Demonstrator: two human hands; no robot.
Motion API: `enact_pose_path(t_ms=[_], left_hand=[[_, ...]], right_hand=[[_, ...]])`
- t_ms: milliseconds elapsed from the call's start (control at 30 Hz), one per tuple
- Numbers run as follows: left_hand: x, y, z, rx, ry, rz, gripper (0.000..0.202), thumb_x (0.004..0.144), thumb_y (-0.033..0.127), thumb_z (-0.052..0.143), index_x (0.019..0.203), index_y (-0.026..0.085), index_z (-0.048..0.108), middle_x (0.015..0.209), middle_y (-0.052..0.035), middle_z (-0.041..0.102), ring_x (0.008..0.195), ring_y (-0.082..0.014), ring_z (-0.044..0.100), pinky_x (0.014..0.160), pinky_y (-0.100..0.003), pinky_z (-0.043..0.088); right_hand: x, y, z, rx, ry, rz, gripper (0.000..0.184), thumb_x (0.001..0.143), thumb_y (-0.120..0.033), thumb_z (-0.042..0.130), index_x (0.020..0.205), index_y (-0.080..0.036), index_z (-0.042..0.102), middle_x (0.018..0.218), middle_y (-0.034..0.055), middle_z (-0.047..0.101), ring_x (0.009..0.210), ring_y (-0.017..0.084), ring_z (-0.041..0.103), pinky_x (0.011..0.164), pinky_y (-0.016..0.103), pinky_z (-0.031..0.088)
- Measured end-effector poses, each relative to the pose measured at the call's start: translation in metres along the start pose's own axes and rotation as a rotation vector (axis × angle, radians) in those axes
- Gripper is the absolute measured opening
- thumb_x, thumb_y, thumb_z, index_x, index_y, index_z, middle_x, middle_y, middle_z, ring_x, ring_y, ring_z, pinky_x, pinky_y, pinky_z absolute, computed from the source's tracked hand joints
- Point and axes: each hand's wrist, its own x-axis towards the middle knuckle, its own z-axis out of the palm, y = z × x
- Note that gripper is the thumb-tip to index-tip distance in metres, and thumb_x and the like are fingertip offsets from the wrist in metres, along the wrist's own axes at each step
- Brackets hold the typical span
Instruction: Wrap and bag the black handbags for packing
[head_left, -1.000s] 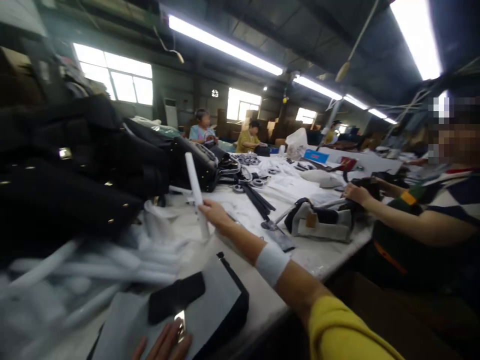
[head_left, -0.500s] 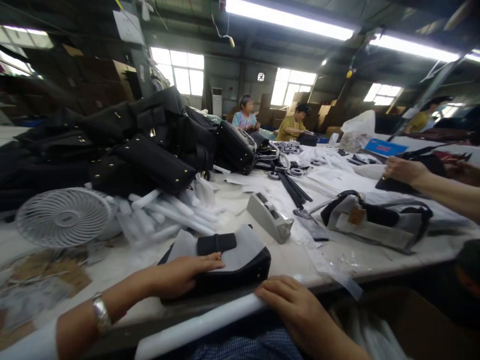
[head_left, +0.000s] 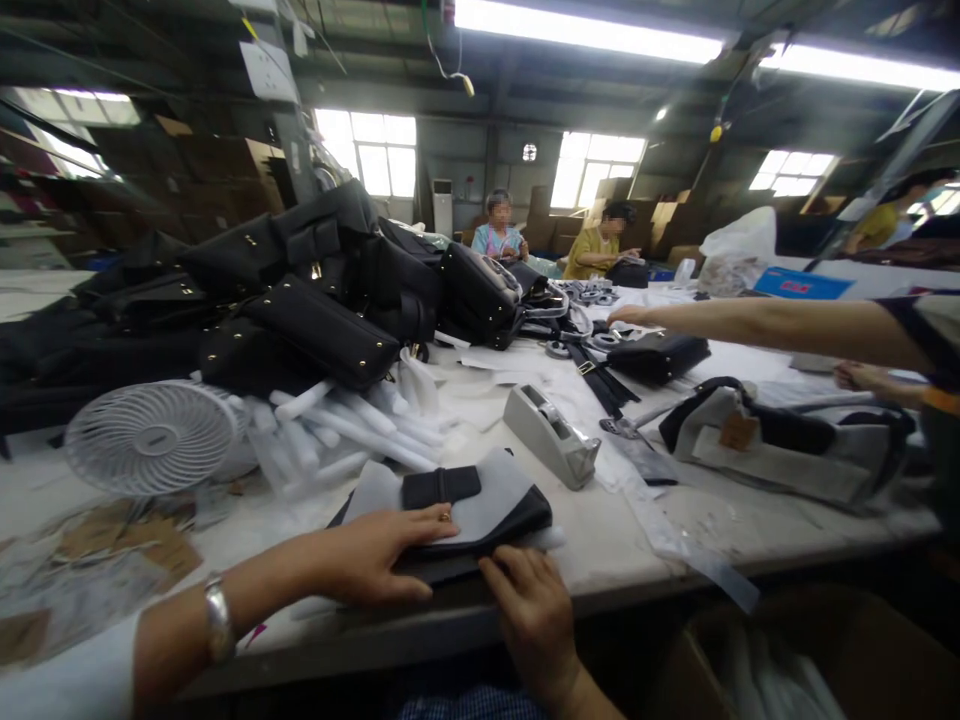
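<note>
A black bag wrapped in grey-white sheet (head_left: 480, 505) lies at the near edge of the white table (head_left: 600, 540). My left hand (head_left: 375, 555) rests flat on its left side, fingers stretched out along the sheet. My right hand (head_left: 529, 605) presses on the bag's near edge, fingers laid flat toward it; a white foam roll (head_left: 544, 540) pokes out just beyond them, mostly hidden under the bag.
A grey tape dispenser (head_left: 551, 435) stands behind the bag. White foam rolls (head_left: 345, 430) and a small white fan (head_left: 154, 437) lie at left, black bags (head_left: 300, 290) piled behind. A co-worker's arm (head_left: 757, 322) reaches across from the right above a wrapped bag (head_left: 780, 445).
The long white foam roll that lay under my right hand at the table edge is now mostly tucked beneath the bag. The co-worker's arm has stretched further across the table.
</note>
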Motion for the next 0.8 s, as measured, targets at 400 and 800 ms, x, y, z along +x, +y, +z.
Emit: enact_pose_path(t_ms=[400, 800], left_hand=[[0.006, -0.028, 0.093, 0.724, 0.454, 0.034, 0.074, 0.086, -0.005, 0.042, 0.151, 0.026, 0.026, 0.155, -0.0128, 0.034, 0.136, -0.0277, 0.044, 0.1, -0.045, 0.05], [0.003, -0.024, 0.103, 0.964, 0.655, 0.106, 0.051, 0.1, 0.016, 0.027, 0.15, 0.029, 0.033, 0.159, -0.0044, 0.031, 0.143, -0.0275, 0.031, 0.117, -0.046, 0.02]], right_hand=[[0.051, 0.03, -0.038, -0.053, -0.203, -0.447, 0.037, 0.103, -0.014, 0.037, 0.13, -0.02, 0.061, 0.133, 0.002, 0.064, 0.127, 0.021, 0.054, 0.12, 0.044, 0.027], [0.015, 0.056, -0.016, -0.04, -0.268, -0.357, 0.038, 0.106, -0.02, 0.032, 0.129, -0.024, 0.062, 0.128, -0.0011, 0.067, 0.112, 0.018, 0.065, 0.096, 0.033, 0.05]])
